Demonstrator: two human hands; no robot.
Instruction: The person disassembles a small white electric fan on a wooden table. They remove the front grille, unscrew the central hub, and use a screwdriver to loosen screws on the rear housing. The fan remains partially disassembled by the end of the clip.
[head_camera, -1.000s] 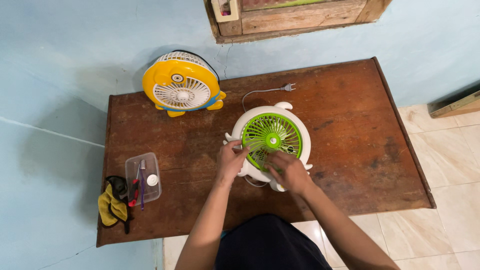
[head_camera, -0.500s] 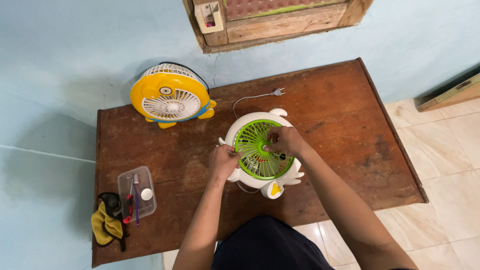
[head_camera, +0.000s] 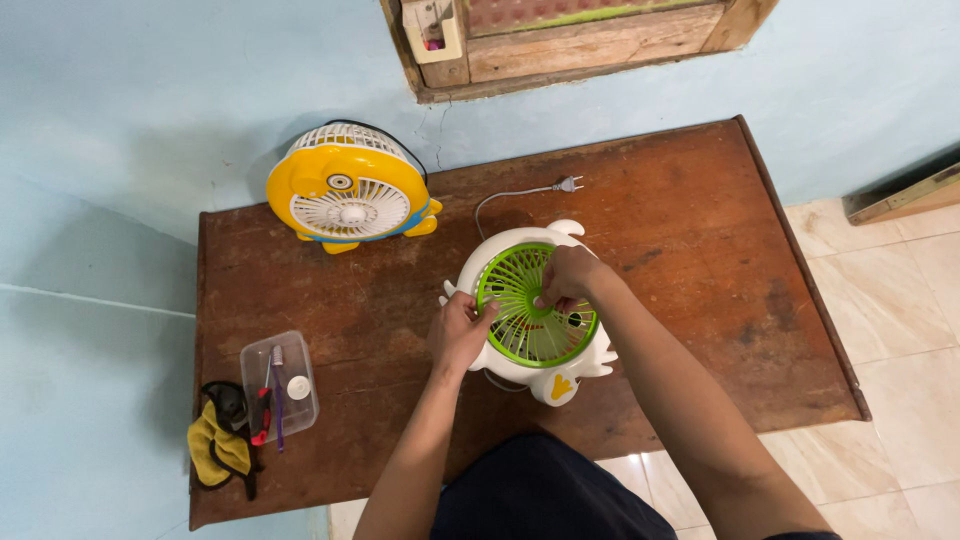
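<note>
Brown wooden table (head_camera: 700, 240), pale-blue wall (head_camera: 150, 100)

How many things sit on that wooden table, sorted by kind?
Fans: 2, the green-and-white fan under both hands and the yellow fan
Clear plastic tub of small tools: 1
Yellow cloth: 1
Total: 4

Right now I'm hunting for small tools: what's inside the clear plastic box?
The clear box holds a purple-handled tool and a small white round piece. Red-handled pliers overlap its edge. Anything beneath them is hidden.
</note>
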